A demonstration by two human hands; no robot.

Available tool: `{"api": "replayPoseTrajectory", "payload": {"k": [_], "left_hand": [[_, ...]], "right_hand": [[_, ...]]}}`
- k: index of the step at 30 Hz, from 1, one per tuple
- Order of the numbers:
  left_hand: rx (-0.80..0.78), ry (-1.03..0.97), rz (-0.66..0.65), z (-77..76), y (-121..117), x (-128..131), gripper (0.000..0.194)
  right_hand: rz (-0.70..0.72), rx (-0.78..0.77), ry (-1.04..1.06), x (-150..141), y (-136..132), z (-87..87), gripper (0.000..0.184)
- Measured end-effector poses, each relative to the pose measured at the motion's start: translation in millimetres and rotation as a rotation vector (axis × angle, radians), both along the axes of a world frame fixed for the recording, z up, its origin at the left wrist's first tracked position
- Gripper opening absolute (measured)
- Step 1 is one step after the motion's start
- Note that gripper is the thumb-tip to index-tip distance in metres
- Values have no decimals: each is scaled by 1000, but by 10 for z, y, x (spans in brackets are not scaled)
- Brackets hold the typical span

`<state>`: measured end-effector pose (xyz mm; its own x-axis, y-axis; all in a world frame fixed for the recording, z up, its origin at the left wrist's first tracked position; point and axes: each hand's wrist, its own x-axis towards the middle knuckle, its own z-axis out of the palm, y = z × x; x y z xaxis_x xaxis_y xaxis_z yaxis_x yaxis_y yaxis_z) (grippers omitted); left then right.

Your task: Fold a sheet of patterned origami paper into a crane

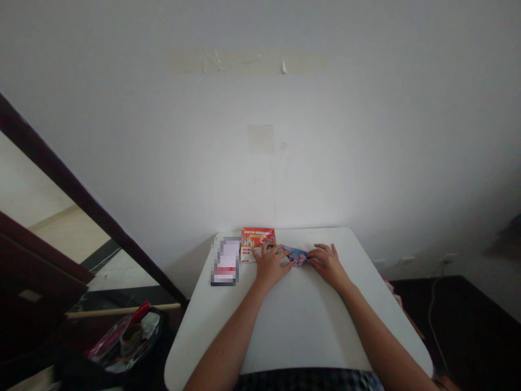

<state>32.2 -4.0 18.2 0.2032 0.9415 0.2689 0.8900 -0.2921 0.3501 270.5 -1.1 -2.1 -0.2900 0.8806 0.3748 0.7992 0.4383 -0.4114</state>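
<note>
A blue piece of patterned paper with pink and white marks lies low over the white table, between my two hands. My left hand pinches its left end between thumb and fingers. At the other end, my right hand has its thumb and fingertips closed on the paper. Just beyond my left hand is a red and white printed box, partly covered by my fingers. Whether the paper is folded I cannot tell.
Left of the box lies a phone, its screen blurred. A pale wall rises behind the table's far edge. On the floor at left stands a bag of mixed items. A cable hangs at right.
</note>
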Motion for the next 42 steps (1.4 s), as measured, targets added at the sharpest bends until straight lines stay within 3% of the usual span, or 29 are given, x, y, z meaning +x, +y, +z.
{"api": "replayPoseTrajectory", "payload": {"k": [10,18,33,42], "left_hand": [[-39,17,-2,63,-62,12,40],[-53,6,-10,49,-51,7,39],[-46,-40,-7,-47,7,-39,30],[-47,-15,-10,-37,13,-25,34]], "right_hand": [[-144,23,12,-224,29,57,34],[-248,-13,-18,-344,119,39,26],[-269,16,-65,-404,72,28,26],[-292,48,-104,-432,83,23,26]]}}
